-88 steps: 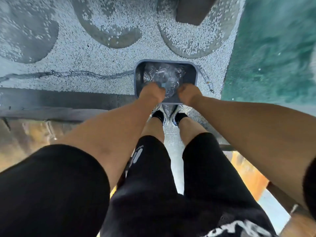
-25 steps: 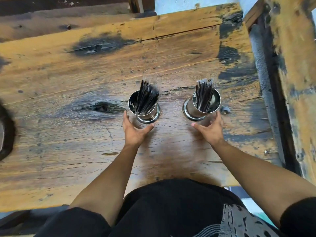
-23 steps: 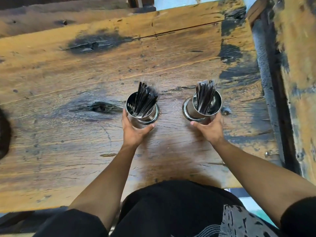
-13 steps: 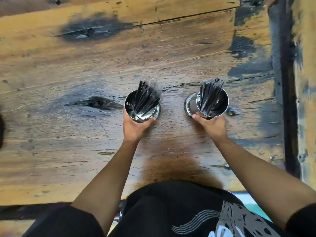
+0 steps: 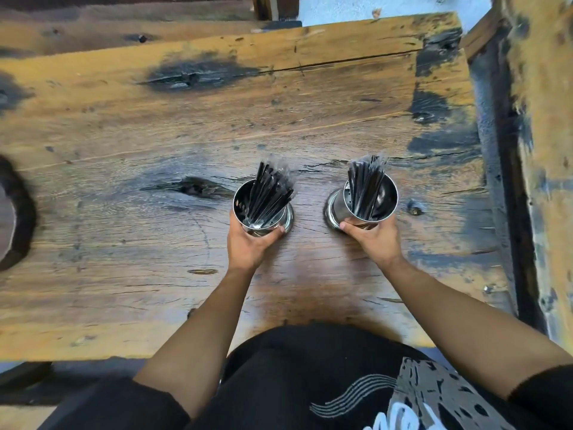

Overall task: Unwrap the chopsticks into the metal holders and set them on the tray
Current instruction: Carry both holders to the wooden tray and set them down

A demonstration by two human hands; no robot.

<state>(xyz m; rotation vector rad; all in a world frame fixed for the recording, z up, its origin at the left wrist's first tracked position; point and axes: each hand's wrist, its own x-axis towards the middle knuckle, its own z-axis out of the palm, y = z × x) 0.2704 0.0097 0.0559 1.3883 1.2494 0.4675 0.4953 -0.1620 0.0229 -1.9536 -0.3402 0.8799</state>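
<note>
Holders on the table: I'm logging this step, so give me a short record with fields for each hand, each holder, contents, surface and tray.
left hand: gripping left holder
right hand: gripping right holder
left holder: upright, base at the table
right holder: tilted toward the person
contents: dark chopsticks in both holders
surface: worn wooden table
tray: not clearly in view

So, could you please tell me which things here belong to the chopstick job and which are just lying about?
Job:
left shiny metal holder with black chopsticks, in left hand
right shiny metal holder with black chopsticks, in right hand

Lying about:
dark round object, table's left edge
</note>
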